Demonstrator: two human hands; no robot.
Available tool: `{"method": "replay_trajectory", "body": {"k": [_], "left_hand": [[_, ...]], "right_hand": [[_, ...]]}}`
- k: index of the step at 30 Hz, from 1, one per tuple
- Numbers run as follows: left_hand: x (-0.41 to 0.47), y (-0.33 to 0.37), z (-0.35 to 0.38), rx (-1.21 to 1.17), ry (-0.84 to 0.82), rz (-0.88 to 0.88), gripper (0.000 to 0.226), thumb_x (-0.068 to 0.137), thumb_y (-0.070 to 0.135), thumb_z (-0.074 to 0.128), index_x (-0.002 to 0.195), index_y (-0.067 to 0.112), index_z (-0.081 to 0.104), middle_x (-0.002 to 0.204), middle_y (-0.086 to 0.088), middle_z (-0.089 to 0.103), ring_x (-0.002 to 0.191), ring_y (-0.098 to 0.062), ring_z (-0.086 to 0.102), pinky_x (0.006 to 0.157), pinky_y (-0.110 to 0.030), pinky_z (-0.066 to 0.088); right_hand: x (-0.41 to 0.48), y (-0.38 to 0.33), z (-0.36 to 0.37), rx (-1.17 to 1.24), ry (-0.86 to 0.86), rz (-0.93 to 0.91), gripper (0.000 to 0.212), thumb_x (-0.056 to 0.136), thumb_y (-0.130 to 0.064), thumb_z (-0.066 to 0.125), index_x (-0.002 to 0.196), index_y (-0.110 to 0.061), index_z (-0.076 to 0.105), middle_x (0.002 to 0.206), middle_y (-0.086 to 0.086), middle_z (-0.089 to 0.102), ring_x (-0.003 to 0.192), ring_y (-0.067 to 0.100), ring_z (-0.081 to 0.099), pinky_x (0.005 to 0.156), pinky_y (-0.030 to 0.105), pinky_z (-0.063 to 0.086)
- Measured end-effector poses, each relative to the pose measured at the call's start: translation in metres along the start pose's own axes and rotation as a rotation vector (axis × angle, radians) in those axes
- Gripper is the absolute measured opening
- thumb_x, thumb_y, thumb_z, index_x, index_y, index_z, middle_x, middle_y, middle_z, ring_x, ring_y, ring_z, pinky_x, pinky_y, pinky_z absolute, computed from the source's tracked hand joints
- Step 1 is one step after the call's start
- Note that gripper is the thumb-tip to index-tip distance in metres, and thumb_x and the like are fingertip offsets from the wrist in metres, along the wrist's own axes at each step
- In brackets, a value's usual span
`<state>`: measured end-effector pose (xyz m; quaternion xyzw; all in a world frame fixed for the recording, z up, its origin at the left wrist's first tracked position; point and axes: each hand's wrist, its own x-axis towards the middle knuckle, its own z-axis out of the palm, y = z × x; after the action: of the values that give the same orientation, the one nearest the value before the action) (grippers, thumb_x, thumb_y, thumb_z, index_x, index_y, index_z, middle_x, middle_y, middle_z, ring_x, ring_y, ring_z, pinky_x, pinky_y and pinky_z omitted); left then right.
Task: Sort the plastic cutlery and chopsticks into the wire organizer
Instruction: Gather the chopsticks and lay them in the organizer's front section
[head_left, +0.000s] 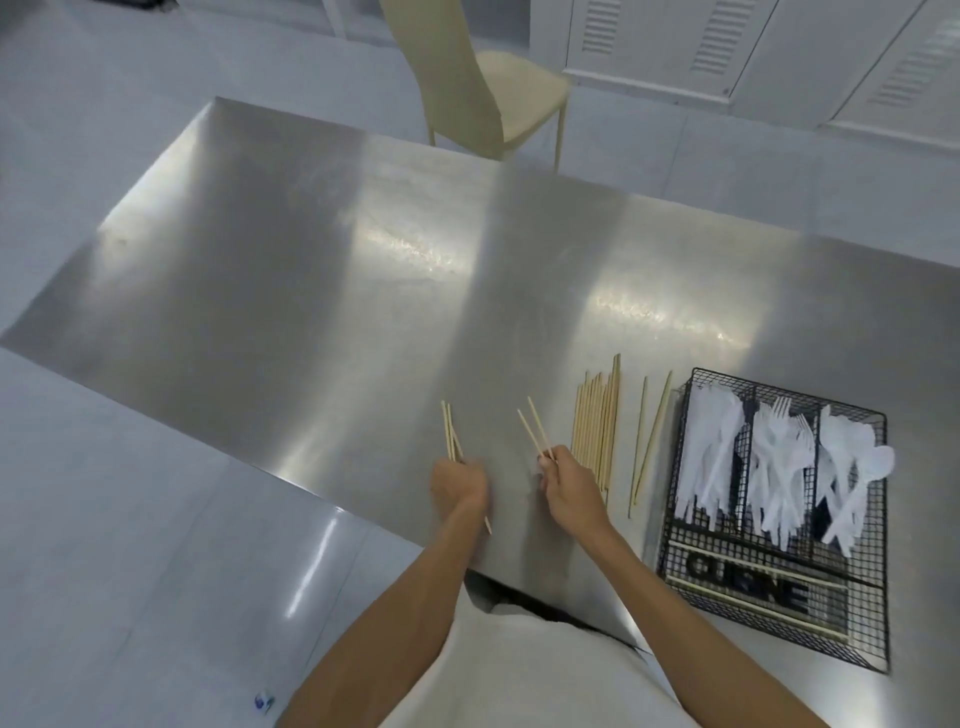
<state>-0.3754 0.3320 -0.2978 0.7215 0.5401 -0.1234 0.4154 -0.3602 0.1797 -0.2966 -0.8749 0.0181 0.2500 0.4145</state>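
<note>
My left hand (460, 486) grips a pair of wooden chopsticks (451, 432) near the table's front edge, their tips pointing away from me. My right hand (569, 486) pinches another pair of chopsticks (535, 428), tilted to the left. To the right lies a row of several loose chopsticks (597, 423), then two single ones (652, 434). The black wire organizer (862, 618) sits at the right, with white plastic knives (711, 447), forks (782, 457) and spoons (852, 462) in three separate compartments. Its front compartment holds a few chopsticks.
The steel table (363, 270) stretches far to the left and back. A cream chair (483, 78) stands behind it. White cabinets line the back right wall. A small object (264, 701) lies on the floor at the lower left.
</note>
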Motion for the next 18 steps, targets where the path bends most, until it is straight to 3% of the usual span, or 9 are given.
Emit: {"method": "replay_trajectory", "body": {"k": [4,8,12,15,18], "left_hand": [[-0.007,0.004,0.012,0.107,-0.032,0.178,0.023,0.099,0.026,0.053,0.101,0.004,0.060,0.101,-0.017,0.066,0.094,-0.036,0.065,0.083,-0.043,0.054],[-0.020,0.011,0.032,0.059,-0.083,0.324,0.013,0.099,0.026,0.052,0.093,0.015,0.054,0.085,-0.003,0.063,0.080,-0.025,0.063,0.068,-0.036,0.051],[-0.031,0.027,0.054,0.005,-0.161,0.439,0.014,0.102,0.019,0.047,0.094,0.013,0.057,0.083,0.000,0.059,0.073,-0.015,0.056,0.060,-0.029,0.043],[-0.037,0.038,0.067,-0.106,-0.246,0.425,0.021,0.105,0.016,0.043,0.096,0.007,0.060,0.082,-0.007,0.061,0.070,-0.019,0.059,0.064,-0.038,0.051],[-0.037,0.044,0.077,-0.162,-0.324,0.362,0.022,0.105,0.015,0.041,0.091,0.011,0.057,0.081,-0.007,0.061,0.065,-0.020,0.059,0.060,-0.035,0.049]], "right_hand": [[-0.004,0.022,-0.015,0.009,0.085,0.052,0.024,0.107,-0.028,0.044,0.097,-0.010,0.055,0.077,0.007,0.064,0.067,0.027,0.063,0.061,0.045,0.052],[0.002,0.035,-0.034,0.118,0.198,0.177,0.021,0.105,-0.027,0.049,0.092,-0.011,0.055,0.080,0.005,0.063,0.066,0.020,0.061,0.054,0.031,0.047],[0.016,0.038,-0.050,0.275,0.233,0.273,0.026,0.105,-0.030,0.048,0.093,-0.012,0.061,0.084,0.005,0.065,0.068,0.017,0.060,0.055,0.027,0.043],[0.026,0.040,-0.056,0.351,0.215,0.303,0.028,0.105,-0.032,0.049,0.094,-0.009,0.063,0.084,0.005,0.064,0.072,0.018,0.059,0.061,0.029,0.046],[0.032,0.043,-0.058,0.367,0.217,0.310,0.027,0.106,-0.028,0.047,0.097,-0.008,0.062,0.088,0.009,0.065,0.077,0.021,0.060,0.069,0.036,0.050]]}}
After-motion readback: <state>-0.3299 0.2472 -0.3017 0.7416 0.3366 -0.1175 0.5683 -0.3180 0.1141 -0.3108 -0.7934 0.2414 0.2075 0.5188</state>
